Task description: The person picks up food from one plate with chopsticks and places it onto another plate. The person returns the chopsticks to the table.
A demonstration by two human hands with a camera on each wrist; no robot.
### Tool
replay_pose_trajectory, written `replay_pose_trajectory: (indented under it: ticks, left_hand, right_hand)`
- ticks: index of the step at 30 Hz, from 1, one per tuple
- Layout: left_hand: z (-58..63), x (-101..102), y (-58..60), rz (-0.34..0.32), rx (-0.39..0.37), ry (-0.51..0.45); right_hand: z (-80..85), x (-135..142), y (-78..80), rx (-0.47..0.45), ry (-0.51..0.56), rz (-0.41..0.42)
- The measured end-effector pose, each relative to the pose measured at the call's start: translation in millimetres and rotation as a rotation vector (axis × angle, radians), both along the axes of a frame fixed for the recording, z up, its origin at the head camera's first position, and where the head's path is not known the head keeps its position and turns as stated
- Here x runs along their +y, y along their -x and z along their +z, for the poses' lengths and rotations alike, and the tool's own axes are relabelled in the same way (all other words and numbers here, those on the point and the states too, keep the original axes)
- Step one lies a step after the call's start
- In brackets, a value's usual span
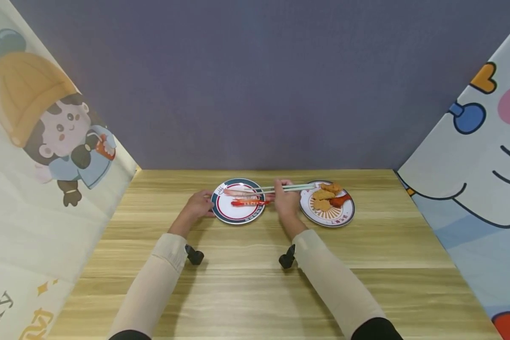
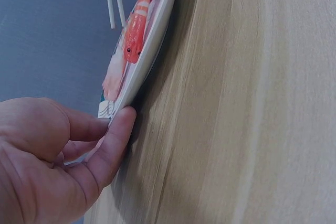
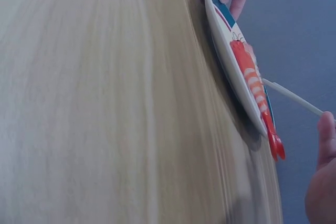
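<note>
My left hand (image 1: 199, 204) pinches the left rim of a white plate (image 1: 227, 205) with a dark-blue border, its thumb and fingers at the edge in the left wrist view. On this plate lie a red striped shrimp (image 1: 247, 202) and, behind it, a pale pink piece (image 1: 234, 192) whose kind I cannot tell. The shrimp's tail sticks out past the right rim. My right hand (image 1: 286, 203), between the two plates, grips light-coloured chopsticks (image 1: 295, 188). Their tips are over the left plate; whether they touch the pink piece is unclear. Their other ends reach over the right plate.
To the right, a second white plate (image 1: 344, 218) with a sunburst pattern holds several fried golden pieces (image 1: 321, 205) and a reddish-brown drumstick (image 1: 339, 200). Both plates are on a wooden table (image 1: 238, 283) near its back edge, where a grey-blue panel (image 1: 263, 94) rises. Printed sheets flank the table.
</note>
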State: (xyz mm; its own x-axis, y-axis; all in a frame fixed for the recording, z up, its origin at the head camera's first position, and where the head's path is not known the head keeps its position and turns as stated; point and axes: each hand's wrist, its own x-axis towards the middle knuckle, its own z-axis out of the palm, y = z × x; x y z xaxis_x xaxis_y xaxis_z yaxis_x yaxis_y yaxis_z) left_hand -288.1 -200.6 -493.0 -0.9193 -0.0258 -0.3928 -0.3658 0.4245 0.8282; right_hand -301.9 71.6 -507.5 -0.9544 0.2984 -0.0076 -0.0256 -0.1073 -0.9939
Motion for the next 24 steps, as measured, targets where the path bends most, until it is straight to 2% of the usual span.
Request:
replay_pose_trajectory:
  ticks: [12,21,24]
  left_hand:
    - [-3.9,-1,1.0,-0.001,0.009,0.011]
    - [-5.8,-1,2.3,0.010,0.000,-0.004]
    - [-6.5,-1,2.7,0.006,0.001,-0.005]
  right_hand:
    - [8.0,17,-2.6,0.027,0.076,-0.013]
    - [13.1,46,-2.9,0.058,0.140,-0.025]
    - [14.8,57,-3.3,0.073,0.114,-0.035]
